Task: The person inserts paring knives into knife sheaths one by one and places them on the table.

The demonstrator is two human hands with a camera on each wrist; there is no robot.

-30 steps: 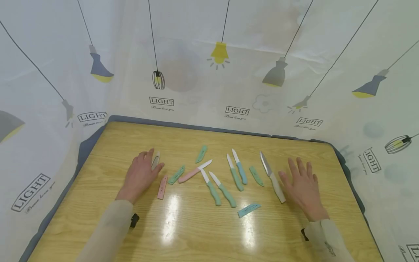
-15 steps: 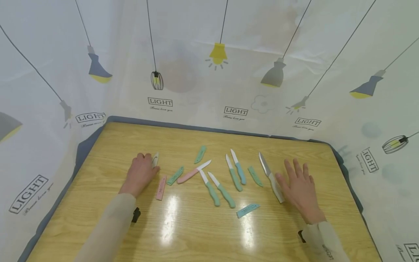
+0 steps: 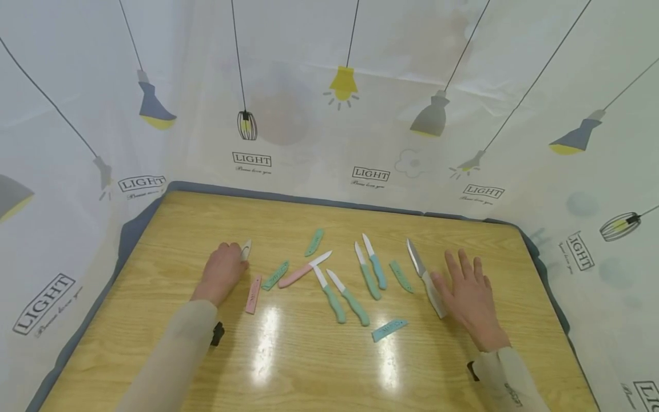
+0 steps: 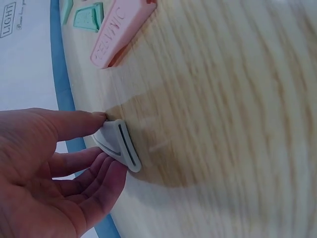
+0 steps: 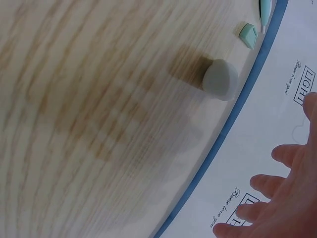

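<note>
Pinching a pale sheath just ahead of its palm, the left hand is keeping a narrow grip, thumb against fingers, the slotted end facing the wrist; whether the sheath is touching the desk I cannot tell; that grip is sitting near the fingertips, so a smooth surface could be slipping or twisting out of it; just right of this hand, a pink sheath and a green sheath are lying where a low sideways sweep could be knocking them; farther right, a pink-handled knife is pointing its bare blade away, a second green sheath lying beyond it; between the hands, two green-handled knives are lying side by side, then another green-handled knife beside a blue-handled knife; these exposed blades are standing in the way, and a hand passing low could be getting nicked; nearer the right hand, a blue sheath and a third green sheath are lying; a white-handled knife is lying just left of the right hand, which is spreading its fingers wide, holding nothing; a careless thumb could be spinning that knife.
</note>
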